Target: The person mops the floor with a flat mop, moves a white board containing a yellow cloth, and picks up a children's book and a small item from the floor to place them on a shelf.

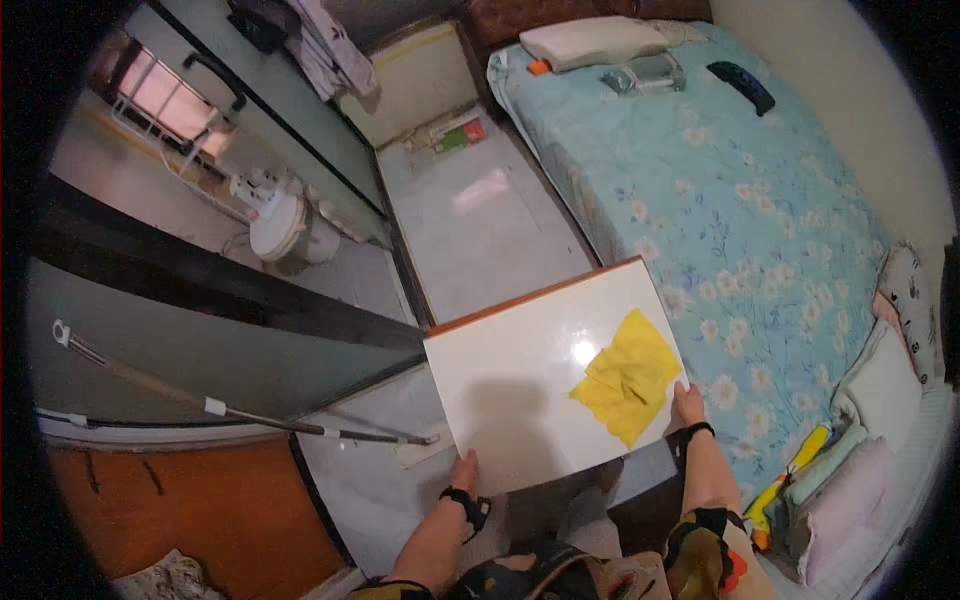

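Note:
A white rectangular board (520, 365) with a glossy top and a brown far edge is held level in front of me, perhaps a tabletop; its underside is hidden. My left hand (464, 473) grips its near left corner. On the right side edge, my right hand (688, 405) has its fingers wrapped round the board. A crumpled yellow cloth (628, 378) lies spread on the board's right part, close to my right hand but not in it. Both wrists wear dark bands.
To the right stands a bed (740, 220) with a blue floral sheet, a pillow (595, 42) and folded bedding (850, 500). A glass partition (290, 120) on the left shows a toilet (280, 225) behind it. A metal pole (250, 413) slants at the lower left, above pale floor tiles (480, 220).

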The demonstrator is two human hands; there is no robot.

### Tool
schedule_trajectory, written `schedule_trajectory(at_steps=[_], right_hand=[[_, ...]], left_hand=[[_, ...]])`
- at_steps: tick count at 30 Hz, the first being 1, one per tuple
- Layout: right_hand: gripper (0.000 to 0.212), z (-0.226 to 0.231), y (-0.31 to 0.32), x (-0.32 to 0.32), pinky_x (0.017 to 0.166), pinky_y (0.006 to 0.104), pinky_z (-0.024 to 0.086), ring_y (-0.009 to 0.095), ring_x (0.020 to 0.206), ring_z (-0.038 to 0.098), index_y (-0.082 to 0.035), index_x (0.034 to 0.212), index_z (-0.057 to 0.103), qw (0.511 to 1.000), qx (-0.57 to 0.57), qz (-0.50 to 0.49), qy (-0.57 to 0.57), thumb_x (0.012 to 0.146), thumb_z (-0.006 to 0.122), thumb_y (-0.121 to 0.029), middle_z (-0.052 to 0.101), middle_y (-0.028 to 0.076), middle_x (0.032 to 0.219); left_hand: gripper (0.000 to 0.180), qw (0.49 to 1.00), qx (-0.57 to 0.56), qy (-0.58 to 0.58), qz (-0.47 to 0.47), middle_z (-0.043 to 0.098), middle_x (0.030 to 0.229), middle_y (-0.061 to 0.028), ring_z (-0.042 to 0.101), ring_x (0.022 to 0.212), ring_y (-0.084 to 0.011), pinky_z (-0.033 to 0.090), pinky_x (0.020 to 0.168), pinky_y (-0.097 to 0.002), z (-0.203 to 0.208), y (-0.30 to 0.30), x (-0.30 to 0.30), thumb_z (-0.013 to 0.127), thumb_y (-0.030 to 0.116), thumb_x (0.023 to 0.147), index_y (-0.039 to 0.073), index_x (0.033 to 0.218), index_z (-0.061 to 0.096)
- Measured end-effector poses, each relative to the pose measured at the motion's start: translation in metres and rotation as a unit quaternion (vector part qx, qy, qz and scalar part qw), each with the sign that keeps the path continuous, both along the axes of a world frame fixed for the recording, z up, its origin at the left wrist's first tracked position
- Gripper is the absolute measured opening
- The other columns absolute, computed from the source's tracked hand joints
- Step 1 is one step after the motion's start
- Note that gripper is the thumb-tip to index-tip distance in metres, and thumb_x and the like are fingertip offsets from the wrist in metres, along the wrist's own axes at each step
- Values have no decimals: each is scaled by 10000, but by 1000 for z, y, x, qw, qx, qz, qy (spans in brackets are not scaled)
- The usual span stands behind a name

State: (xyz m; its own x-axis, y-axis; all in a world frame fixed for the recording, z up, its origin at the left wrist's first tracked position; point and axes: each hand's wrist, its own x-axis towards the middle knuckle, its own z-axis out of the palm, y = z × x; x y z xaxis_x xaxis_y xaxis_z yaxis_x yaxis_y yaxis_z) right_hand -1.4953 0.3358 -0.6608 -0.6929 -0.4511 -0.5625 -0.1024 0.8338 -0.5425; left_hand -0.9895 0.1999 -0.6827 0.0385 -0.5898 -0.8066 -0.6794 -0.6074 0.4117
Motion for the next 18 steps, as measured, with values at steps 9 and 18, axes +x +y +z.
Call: schedule_trajectory(at_steps=[9, 18], right_hand=[[607, -32, 102, 54, 760, 384, 403, 245, 961, 481, 76, 1153, 426, 901, -214, -373, 52, 746, 640, -319, 483, 171, 1124], [671, 5, 20, 208, 848, 451, 356, 248, 1112, 389, -112, 1269, 337, 775, -185, -465, -387, 769, 556, -504, 397, 82, 1255]], left_hand=[[782, 991, 84, 69, -81, 393, 1240, -229, 446, 1078, -337, 406, 851, -427, 39, -49, -34, 526, 397, 806, 0, 1342, 118], [816, 933, -211, -10, -291, 230, 1353, -187, 285, 1203, -330, 325, 917, -536, -59, -224, 39, 651, 277, 751, 106, 1356, 130]])
